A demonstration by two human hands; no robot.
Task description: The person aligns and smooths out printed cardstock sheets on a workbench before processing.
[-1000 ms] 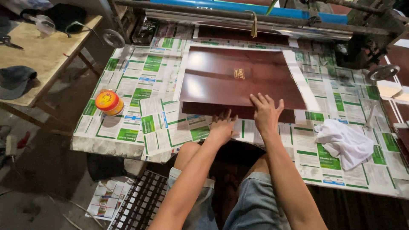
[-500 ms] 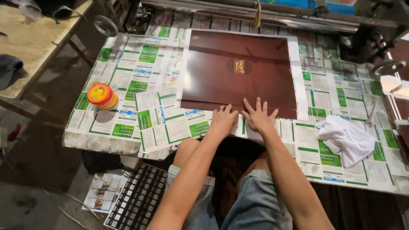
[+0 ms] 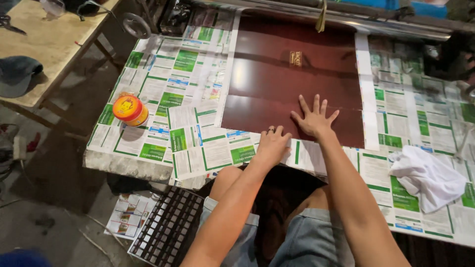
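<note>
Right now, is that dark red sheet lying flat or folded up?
Flat: the dark red sheet lies spread across the newspaper-covered table, the right hand pressed open-palmed on it.

glossy smooth maroon sheet (image 3: 292,84), matt printed paper sheets (image 3: 168,79), soft white cloth (image 3: 428,175)

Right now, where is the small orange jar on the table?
In the head view, the orange jar stands on the newspaper-covered table, near its left edge, well left of the dark red sheet and the left hand.

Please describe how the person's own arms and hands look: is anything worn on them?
Both arms are bare, with no sleeves, gloves or watch visible. The left hand wears a dark ring on one finger. The right hand shows no ring.
</note>
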